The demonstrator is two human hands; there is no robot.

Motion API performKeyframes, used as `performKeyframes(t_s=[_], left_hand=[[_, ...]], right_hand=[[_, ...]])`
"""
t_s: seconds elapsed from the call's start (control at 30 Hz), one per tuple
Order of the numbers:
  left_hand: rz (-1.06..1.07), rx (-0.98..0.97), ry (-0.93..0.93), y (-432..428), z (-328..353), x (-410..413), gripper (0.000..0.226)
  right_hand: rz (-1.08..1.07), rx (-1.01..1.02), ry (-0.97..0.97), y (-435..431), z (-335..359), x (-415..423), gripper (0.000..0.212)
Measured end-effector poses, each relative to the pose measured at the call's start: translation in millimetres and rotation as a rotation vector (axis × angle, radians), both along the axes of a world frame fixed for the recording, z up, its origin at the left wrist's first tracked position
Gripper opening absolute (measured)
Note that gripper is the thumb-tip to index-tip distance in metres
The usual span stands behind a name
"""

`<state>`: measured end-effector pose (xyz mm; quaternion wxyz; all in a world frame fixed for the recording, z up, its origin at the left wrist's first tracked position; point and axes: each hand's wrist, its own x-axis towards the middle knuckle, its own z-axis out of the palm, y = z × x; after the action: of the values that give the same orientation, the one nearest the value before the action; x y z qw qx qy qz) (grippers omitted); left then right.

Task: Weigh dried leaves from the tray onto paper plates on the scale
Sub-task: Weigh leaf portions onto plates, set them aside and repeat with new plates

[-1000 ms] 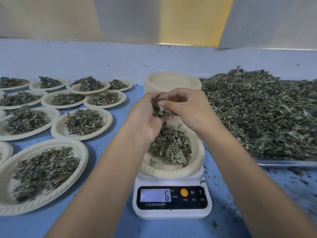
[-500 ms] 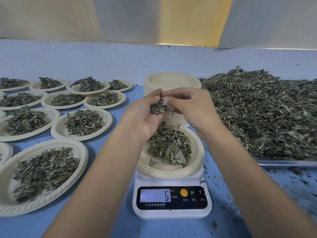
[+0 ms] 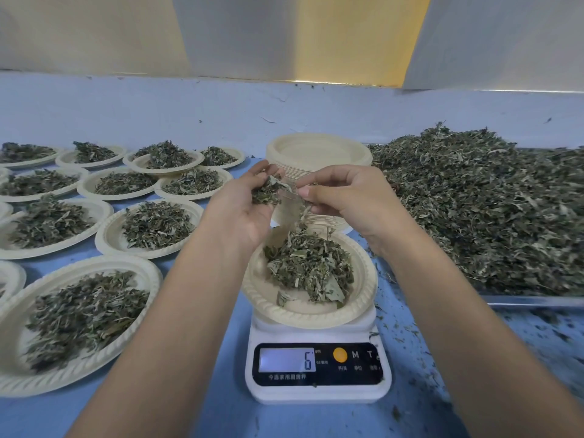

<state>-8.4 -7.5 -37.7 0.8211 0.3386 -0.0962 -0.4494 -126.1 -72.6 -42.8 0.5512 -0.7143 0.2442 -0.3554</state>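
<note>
Many filled plates (image 3: 148, 224) covered the worktop's left. At centre, left hand (image 3: 249, 203) cupped loose leaves (image 3: 267, 192), right hand (image 3: 350, 197) pinched bits over the plate on the scale (image 3: 317, 363), reading 6. Rightward, the tray (image 3: 534, 300) stayed heaped: much left, I judged.

My left arm covers the near-left rim of the plate (image 3: 363, 298) on the scale (image 3: 316, 395). The hands hide the middle of the plate stack (image 3: 319, 150). The tray (image 3: 537, 300) runs off the right edge, and filled plates (image 3: 19, 380) are cut at the left edge. The small print under the scale's display is too fine for me to read.
</note>
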Motion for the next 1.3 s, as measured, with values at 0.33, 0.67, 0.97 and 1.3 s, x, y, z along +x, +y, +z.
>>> performKeyframes(t_s=[0.33,0.67,0.97,1.3], left_hand=[[-0.007,0.035,0.017,-2.9,-4.7,1.1,0.028],[-0.036,0.029,0.003,-2.6,-4.0,0.5,0.027],[-0.134,0.086,-0.180,-3.2,-2.6,-14.9,0.026],[-0.209,0.045,-0.140,1.7,1.3,-19.0,0.038]], right_hand=[[0.158,-0.105,0.282,2.2,-1.9,-2.9,0.006],[0.010,-0.124,0.149,-0.7,-2.3,-1.9,0.013],[-0.026,-0.020,-0.037,0.4,-6.5,7.1,0.015],[-0.077,-0.019,-0.059,-1.1,-7.6,6.3,0.015]])
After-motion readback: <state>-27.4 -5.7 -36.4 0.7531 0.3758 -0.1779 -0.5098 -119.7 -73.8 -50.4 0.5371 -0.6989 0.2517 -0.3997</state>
